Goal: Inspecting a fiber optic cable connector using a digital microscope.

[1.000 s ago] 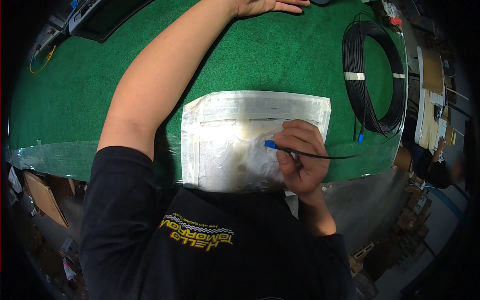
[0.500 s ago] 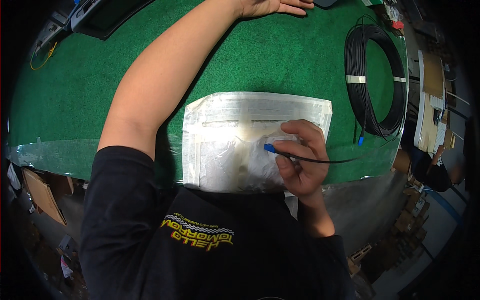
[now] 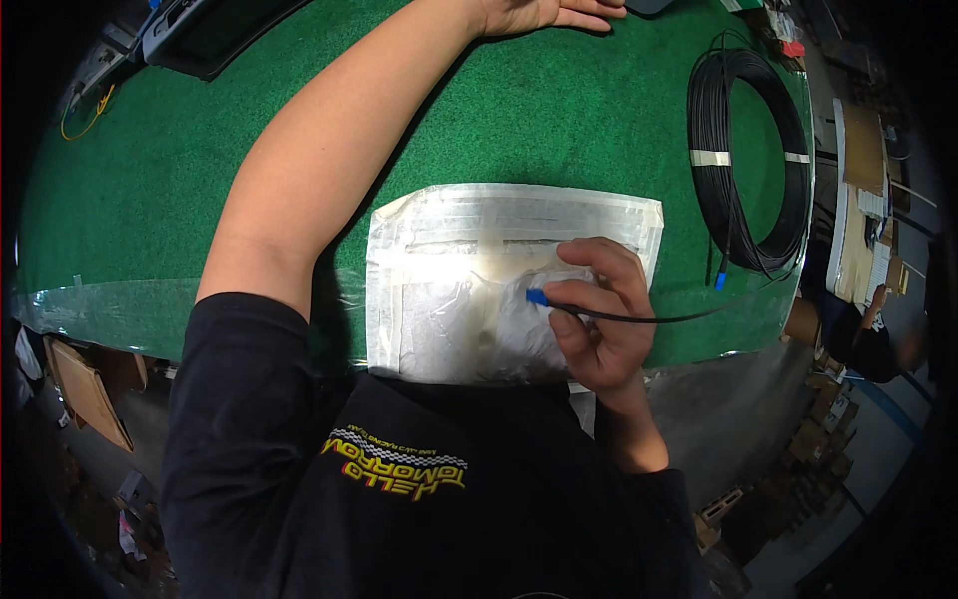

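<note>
My right hand [image 3: 610,324] is closed in a pinch on a thin black cable [image 3: 674,320], just behind the blue connector [image 3: 537,297] at its tip. The connector points left above a white pad [image 3: 424,334] covered in clear film and tape, which lies at the table's front edge. The cable's other end runs off to the right and thins out of sight. My left hand [image 3: 539,14] rests at the top edge of the picture, cut off in part. Its visible fingers are stretched out, and nothing shows in them. A dark object [image 3: 651,6] lies just beyond its fingertips.
A taped coil of black cable [image 3: 711,205] with a blue connector [image 3: 719,282] on its loose end lies on the right of the green table [image 3: 150,200]. Dark equipment [image 3: 215,40] stands far left, near a yellow cord [image 3: 103,102]. Another person [image 3: 873,339] is at the far right.
Almost nothing differs. The connector in my right hand seems slightly turned; both hands keep their places.
</note>
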Tool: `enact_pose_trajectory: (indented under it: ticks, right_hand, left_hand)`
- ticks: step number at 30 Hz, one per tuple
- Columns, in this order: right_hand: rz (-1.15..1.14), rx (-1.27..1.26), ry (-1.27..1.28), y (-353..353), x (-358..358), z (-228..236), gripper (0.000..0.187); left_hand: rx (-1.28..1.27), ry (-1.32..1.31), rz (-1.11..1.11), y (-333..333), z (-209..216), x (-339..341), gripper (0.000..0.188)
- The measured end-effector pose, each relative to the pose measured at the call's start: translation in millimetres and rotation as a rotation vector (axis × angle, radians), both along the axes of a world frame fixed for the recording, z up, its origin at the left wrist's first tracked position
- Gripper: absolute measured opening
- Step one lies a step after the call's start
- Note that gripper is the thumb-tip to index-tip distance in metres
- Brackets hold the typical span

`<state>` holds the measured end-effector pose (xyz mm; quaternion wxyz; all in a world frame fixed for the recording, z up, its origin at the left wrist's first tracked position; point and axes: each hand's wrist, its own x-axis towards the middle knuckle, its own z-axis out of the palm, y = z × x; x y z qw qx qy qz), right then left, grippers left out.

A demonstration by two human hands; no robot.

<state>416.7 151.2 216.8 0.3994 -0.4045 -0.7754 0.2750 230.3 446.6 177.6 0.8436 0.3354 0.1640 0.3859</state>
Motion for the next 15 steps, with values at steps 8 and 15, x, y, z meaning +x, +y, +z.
enact_pose_trajectory:
  ticks: [8,15]
  right_hand:
    - [0.025,-0.028,0.009,-1.0,0.9,3.4,0.02]
    - [0.079,-0.022,-0.05,1.3,3.4,2.0,0.024]
  left_hand:
    - [-0.016,0.01,0.02,-0.6,-0.1,-2.4,0.076]
    - [-0.025,0.0,0.021,-0.4,-0.2,-2.6,0.075]
